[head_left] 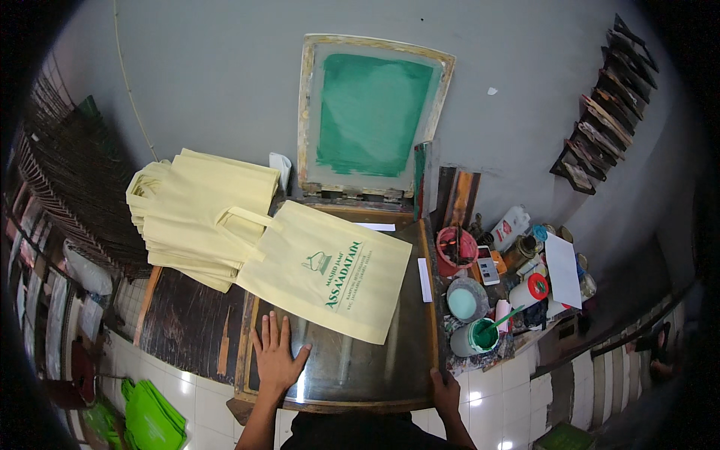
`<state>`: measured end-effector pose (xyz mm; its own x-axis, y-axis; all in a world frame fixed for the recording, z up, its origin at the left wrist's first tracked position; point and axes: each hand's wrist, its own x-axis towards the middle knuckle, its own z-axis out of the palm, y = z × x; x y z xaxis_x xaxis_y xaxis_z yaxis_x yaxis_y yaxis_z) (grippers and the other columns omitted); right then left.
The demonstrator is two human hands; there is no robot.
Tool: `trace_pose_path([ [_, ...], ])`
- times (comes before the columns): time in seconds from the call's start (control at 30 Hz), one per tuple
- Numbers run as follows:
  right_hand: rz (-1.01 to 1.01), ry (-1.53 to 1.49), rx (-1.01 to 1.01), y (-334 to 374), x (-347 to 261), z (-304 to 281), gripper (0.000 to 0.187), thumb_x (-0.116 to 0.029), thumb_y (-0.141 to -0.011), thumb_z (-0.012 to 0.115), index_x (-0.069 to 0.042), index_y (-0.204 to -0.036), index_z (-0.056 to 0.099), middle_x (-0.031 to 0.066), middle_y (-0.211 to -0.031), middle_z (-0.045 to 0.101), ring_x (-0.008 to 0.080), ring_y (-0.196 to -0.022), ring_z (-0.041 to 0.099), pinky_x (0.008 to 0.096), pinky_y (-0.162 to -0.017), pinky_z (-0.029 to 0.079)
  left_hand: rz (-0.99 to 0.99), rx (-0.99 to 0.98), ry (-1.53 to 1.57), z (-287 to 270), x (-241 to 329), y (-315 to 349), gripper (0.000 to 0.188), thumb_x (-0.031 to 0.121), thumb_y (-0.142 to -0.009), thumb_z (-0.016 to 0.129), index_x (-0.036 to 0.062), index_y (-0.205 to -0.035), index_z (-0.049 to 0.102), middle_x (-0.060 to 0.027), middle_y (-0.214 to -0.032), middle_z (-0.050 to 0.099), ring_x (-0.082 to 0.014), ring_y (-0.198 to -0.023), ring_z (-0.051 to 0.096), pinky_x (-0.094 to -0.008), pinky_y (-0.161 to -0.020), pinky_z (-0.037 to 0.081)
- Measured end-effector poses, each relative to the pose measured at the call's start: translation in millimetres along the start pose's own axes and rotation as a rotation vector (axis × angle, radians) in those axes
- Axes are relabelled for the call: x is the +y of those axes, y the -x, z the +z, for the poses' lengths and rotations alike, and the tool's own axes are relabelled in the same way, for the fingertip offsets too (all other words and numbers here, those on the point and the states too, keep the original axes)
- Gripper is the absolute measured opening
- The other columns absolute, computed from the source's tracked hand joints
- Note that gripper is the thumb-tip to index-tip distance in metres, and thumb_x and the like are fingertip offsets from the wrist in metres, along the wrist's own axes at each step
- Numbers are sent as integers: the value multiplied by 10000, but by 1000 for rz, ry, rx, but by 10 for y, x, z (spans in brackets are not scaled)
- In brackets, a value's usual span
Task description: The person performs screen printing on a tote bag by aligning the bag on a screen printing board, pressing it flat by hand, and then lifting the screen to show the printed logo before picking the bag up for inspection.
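My left hand (278, 351) lies flat with fingers spread on the near left part of the glass-topped printing table (360, 371). At the table's right front edge, my right hand (445, 391) is closed on the wooden rim. Across the glass lies a pale yellow tote bag (375, 270), tilted, with green printing and its handles pointing left. It is apart from both hands. A stack of similar yellow bags (199, 202) sits to its left, partly touching it. Beyond them, the silk-screen frame (376, 116) with a green mesh area stands raised against the wall.
Right of the table are a pink bucket (456, 253), a tub of green ink (480, 337), a phone (488, 265) and several bottles. A wire drying rack (71, 180) stands left. Bright green bags (152, 416) lie low at the left. Squeegees (611, 105) hang on the right wall.
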<state>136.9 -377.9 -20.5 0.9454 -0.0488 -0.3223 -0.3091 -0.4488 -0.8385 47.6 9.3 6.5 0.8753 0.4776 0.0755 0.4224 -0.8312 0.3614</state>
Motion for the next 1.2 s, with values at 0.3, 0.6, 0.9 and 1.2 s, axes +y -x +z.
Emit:
trace_pose_path([
  [0.3,51,64,-16,30,-126,-22,595,-442,-1037,668,114,-1250,691,219,-1161,751,260,-1093,683,383,-989,511,-3,4,9,4,-9,6,905,623,-983,556,12,-1630,397,-251,-1743,237,-388,-1639,150,-627,-1301,22],
  [0.6,45,-17,-12,-68,131,0,573,-409,-1027,681,108,-1274,687,202,-1168,746,258,-1097,673,373,-1003,506,-7,-2,9,-14,6,3,907,650,-997,509,17,-1636,391,-247,-1745,236,-386,-1641,145,-626,-1301,14],
  [0.9,22,-6,-9,-8,2,-4,605,-438,-1020,682,112,-1273,691,222,-1179,747,276,-1101,684,386,-996,513,-6,-5,0,-20,18,6,911,650,-1003,494,4,-1635,383,-261,-1740,236,-399,-1638,145,-627,-1301,5],
  [1.2,13,-25,11,33,-60,-6,614,-437,-1020,678,114,-1290,688,244,-1172,753,288,-1100,700,390,-999,520,-5,1,-6,-5,19,1,912,633,-986,530,4,-1631,388,-262,-1739,239,-400,-1636,155,-631,-1300,13],
])
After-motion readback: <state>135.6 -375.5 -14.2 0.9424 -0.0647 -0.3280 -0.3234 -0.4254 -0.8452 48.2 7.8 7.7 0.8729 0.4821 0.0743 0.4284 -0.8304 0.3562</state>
